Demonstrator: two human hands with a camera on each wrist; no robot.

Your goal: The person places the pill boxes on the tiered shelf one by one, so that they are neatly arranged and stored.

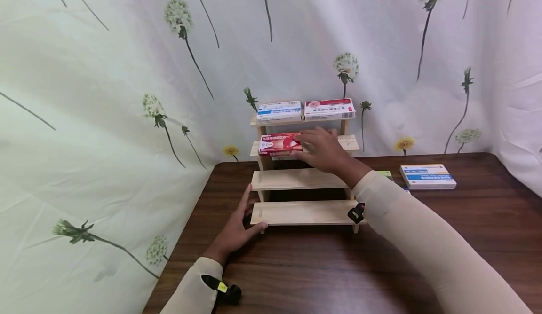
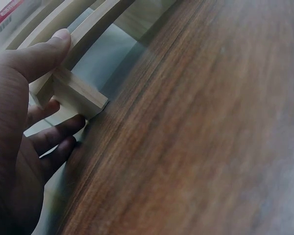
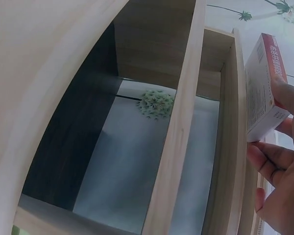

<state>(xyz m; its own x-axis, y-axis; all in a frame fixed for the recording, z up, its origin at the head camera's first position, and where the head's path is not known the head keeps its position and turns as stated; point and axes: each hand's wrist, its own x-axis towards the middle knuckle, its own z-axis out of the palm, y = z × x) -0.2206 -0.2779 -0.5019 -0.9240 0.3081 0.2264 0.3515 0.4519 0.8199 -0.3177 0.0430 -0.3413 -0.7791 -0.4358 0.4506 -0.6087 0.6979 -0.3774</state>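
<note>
A stepped wooden rack (image 1: 298, 213) with several tiers stands on the dark table. My left hand (image 1: 234, 231) is at its lower left end. In the left wrist view, the thumb of my left hand (image 2: 19, 98) lies over a board's edge, and the other fingers curl round the end by the leg. My right hand (image 1: 322, 150) grips a red-and-white medicine box (image 1: 277, 144) by its right end, at the left half of the second tier from the top. Seen from the right wrist, the box (image 3: 264, 83) is tilted, with the fingertips of my right hand (image 3: 286, 156) at its lower end.
A blue-and-white box (image 1: 279, 112) and a red-and-white box (image 1: 329, 109) lie side by side on the top tier. Another blue-and-white box (image 1: 427, 176) lies on the table to the right. A green box (image 1: 385, 174) is mostly hidden behind my right sleeve. A flowered curtain (image 1: 288, 46) hangs behind.
</note>
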